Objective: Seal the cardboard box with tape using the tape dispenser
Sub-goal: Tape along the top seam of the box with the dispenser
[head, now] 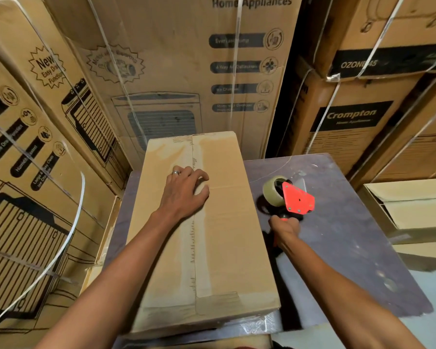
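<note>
The cardboard box (207,238) is laid lengthwise on the tabletop (342,238), its centre seam apparently already taped. It is steadied by the left hand (186,193), fingers spread flat on the seam. The tape dispenser (291,199) is gripped by the right hand (285,229) just beside the box — bare tabletop lies rightward, while stacked appliance cartons (176,71) crowd the far edge.
</note>
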